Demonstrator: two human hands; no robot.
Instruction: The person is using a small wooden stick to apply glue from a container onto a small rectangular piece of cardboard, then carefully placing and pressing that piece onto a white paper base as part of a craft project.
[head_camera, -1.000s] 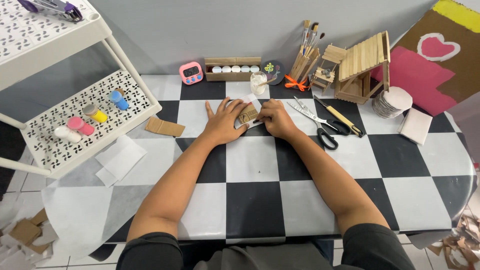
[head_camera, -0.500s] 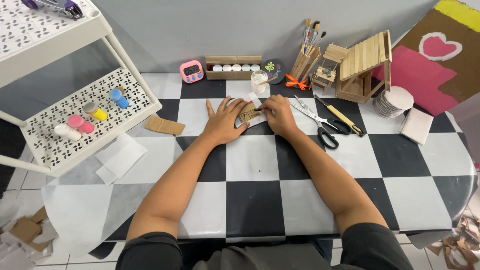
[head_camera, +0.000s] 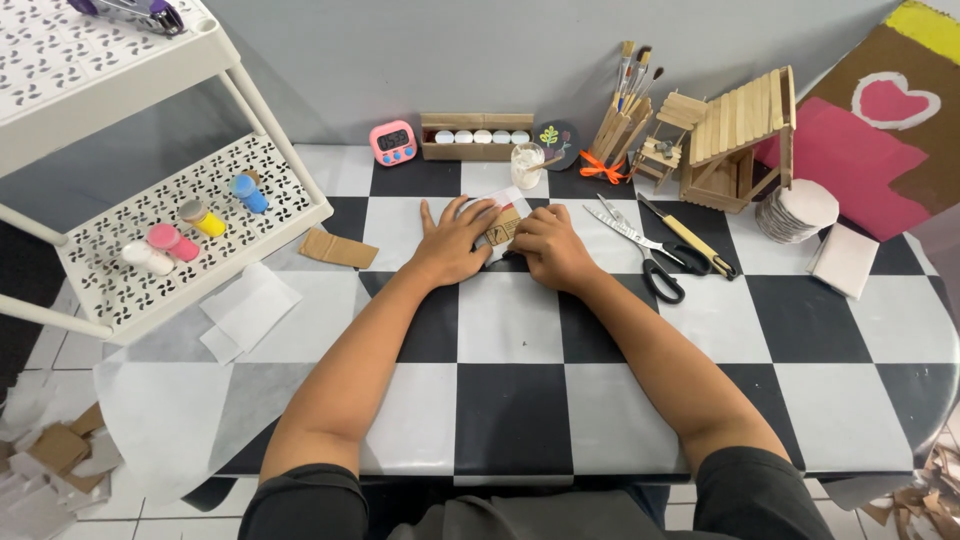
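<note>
Left hand: my left hand (head_camera: 455, 243) lies flat, fingers spread, palm down on the cardboard piece (head_camera: 502, 226), pressing its left part against the table.
Right hand: my right hand (head_camera: 548, 246) is curled into a loose fist over the right edge of the cardboard piece; I cannot tell whether its fingers pinch the piece or only rest on it.
Cardboard piece: small, brown, lying on the checkered table (head_camera: 520, 400) between both hands, partly on a white sheet.
Scissors: the scissors (head_camera: 648, 254) lie just right of the cardboard piece, beside a yellow-handled knife (head_camera: 688, 236).
Cup: a small clear cup (head_camera: 526, 165) stands just behind the cardboard piece.
Timer: a pink timer (head_camera: 393, 142) sits behind and to the left of the cardboard piece.
Stick house: a wooden stick house (head_camera: 738, 140) stands well to the right of it, further back.
Brown scrap: another cardboard scrap (head_camera: 339, 248) lies to the left of it.
Shelf cart: a white shelf cart (head_camera: 160, 235) with small paint bottles stands far left of it.
</note>
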